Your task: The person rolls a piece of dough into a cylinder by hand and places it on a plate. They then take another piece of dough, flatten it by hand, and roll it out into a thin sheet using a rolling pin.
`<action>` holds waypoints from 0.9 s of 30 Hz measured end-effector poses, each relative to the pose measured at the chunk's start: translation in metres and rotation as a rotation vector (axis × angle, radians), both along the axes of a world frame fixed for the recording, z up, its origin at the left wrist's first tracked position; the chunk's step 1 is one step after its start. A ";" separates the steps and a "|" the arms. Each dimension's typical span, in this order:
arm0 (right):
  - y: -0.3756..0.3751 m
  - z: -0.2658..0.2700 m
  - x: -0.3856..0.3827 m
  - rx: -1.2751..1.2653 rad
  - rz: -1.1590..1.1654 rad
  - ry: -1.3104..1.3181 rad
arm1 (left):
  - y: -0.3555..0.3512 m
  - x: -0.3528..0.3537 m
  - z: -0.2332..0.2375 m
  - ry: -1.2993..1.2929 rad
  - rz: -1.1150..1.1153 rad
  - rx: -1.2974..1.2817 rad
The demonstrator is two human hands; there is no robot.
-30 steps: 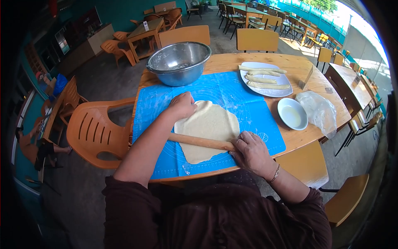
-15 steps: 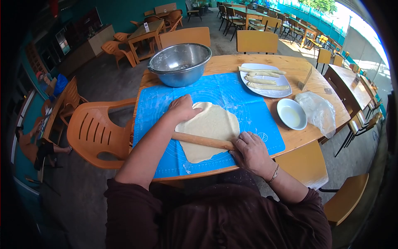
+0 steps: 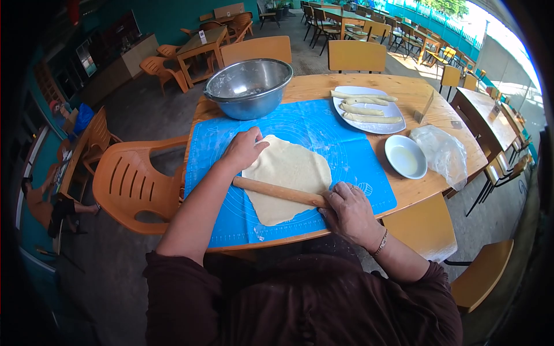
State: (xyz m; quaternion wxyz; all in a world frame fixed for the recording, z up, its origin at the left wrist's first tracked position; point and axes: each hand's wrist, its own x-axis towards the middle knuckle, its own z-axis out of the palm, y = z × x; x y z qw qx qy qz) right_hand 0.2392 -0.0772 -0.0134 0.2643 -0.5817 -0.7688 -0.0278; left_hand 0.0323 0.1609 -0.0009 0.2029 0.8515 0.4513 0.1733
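Note:
A flat, pale sheet of dough (image 3: 291,167) is spread on a blue pastry mat (image 3: 369,181) with printed circles. Its upper left edge is pinched between the thumb and fingers of my left hand (image 3: 244,149). Across the lower part of the sheet lies a wooden rolling pin (image 3: 280,191), slanting down to the right. My right hand (image 3: 350,209) is closed over the pin's right end, which it hides. The pin's left end is uncovered, just below my left hand.
Behind the mat stands a steel bowl (image 3: 249,89). A white plate (image 3: 375,127) holds several dough strips (image 3: 369,109). On the right are a small white bowl (image 3: 405,157) of liquid, a clear plastic bag (image 3: 441,155) and a small stand (image 3: 424,109). An orange chair (image 3: 135,184) touches the table's left side.
My left hand has shifted slightly left and up, drawing the dough's upper left edge outward, and the fold there looks flatter. My right hand stays on the rolling pin.

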 end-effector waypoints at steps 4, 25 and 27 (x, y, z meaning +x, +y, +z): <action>0.000 0.000 -0.001 -0.003 -0.005 0.005 | -0.003 0.006 0.000 -0.070 -0.085 0.105; -0.012 0.015 0.013 -0.012 -0.073 0.065 | -0.001 -0.049 0.023 -0.005 0.052 -0.476; -0.013 0.022 0.016 -0.002 -0.098 0.072 | -0.004 -0.052 0.026 0.010 0.036 -0.497</action>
